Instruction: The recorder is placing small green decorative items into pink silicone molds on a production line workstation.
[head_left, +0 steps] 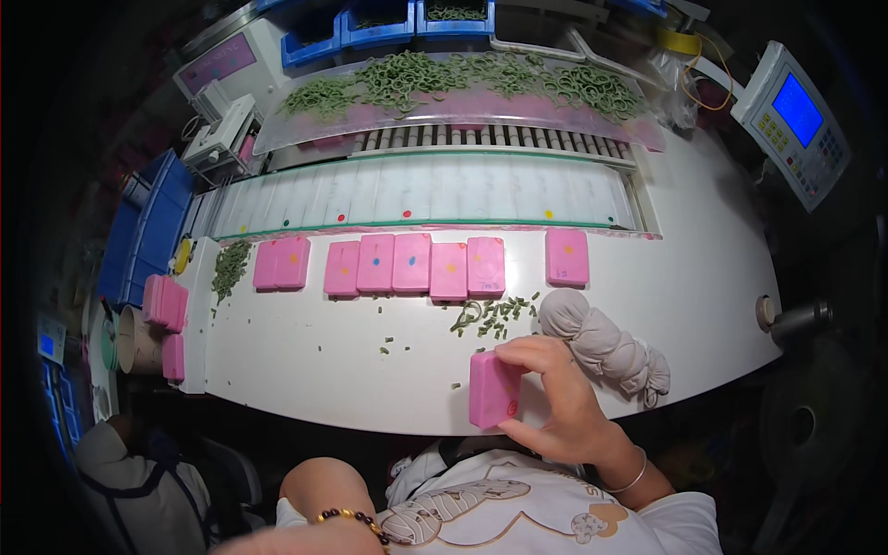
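Note:
My right hand [562, 402] is closed on a pink rectangular block [490, 388], with the fingers over its top edge and the thumb at its lower edge. The block stands on end near the table's front edge, and a small red mark shows on its side. My left hand [291, 541] is at the bottom edge, blurred and partly cut off, so its fingers do not show. Beyond the held block lie small green pieces [499, 319] and a green ring [472, 313]. A twisted grey-beige cloth [601, 342] lies just right of my right hand.
Several pink blocks [376, 263] line the white table [296, 351], with more stacked at left [166, 303]. Behind them runs a long white strip [370, 194] with coloured dots, then rollers [490, 136] and a clear tray [277, 129] of green rings. A keypad panel [795, 120] stands right.

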### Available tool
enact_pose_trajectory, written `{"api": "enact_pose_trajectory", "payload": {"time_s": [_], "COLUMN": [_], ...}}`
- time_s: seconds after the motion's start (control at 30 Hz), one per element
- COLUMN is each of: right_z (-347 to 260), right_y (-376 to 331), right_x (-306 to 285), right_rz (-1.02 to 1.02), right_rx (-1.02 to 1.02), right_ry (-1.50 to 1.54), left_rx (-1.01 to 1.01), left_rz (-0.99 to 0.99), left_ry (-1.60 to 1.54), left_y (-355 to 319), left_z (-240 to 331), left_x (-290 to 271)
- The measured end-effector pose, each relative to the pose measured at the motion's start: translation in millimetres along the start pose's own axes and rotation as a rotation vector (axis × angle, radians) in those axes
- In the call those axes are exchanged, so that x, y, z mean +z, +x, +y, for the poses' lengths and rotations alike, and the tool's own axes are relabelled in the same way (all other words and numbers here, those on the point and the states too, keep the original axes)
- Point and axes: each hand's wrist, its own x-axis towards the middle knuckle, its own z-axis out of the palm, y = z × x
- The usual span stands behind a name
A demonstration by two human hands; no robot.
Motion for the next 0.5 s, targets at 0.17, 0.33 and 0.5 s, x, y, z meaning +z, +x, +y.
{"api": "enact_pose_trajectory", "payload": {"time_s": [0.17, 0.33, 0.5], "right_z": [-1.5, 7.3, 4.3], "right_y": [3.6, 3.1, 5.3], "right_x": [-5.5, 1.3, 8.1], "right_rz": [0.124, 0.177, 0.162], "right_rx": [-0.08, -0.173, -0.289], "right_ry": [-0.1, -0.314, -0.405], "left_rx": [-0.729, -1.869, -2.064], "left_rz": [0.115, -0.384, -0.125], "left_ry": [0.969, 1.009, 0.669], "left_y": [-18.3, -63.1, -85.8], "left_z": [43.8, 52.4, 56.9], "left_x": [-48.4, -89.4, -99.4]}}
